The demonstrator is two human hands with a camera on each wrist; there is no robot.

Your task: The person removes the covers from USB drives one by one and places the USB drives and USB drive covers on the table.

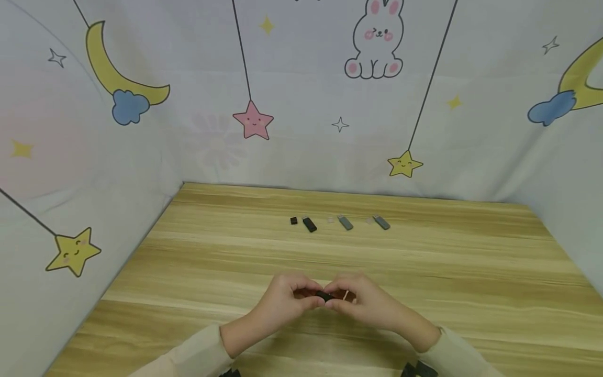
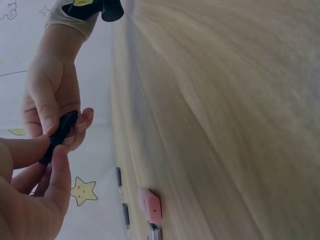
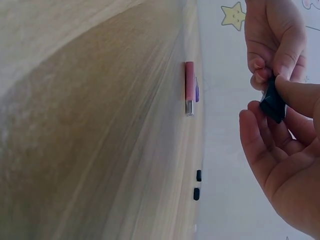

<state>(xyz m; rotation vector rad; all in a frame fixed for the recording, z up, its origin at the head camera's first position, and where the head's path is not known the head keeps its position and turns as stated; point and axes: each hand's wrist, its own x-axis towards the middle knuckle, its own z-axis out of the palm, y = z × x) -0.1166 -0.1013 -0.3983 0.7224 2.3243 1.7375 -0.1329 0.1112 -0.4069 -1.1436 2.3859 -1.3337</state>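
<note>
A small black USB stick (image 1: pixel 324 296) is held just above the table, between both hands. My left hand (image 1: pixel 289 298) pinches one end with thumb and fingers. The other end is pinched by my right hand (image 1: pixel 369 303). In the left wrist view the dark stick (image 2: pixel 61 134) slants between the fingertips, which cover part of it; no metal plug shows. Farther off in that view, a pink USB stick (image 2: pixel 150 205) with a bare metal plug lies on the table. The right wrist view also shows the pink stick (image 3: pixel 189 82), with something purple (image 3: pixel 197 91) behind it.
Toward the back of the wooden table (image 1: pixel 226 246) lie a black cap (image 1: pixel 294 221), a black USB stick (image 1: pixel 309 224), a grey USB stick (image 1: pixel 346 222) and another grey stick (image 1: pixel 382 222), with pale caps (image 1: pixel 330 220) beside the grey ones. Printed curtains (image 1: pixel 301 146) enclose the table.
</note>
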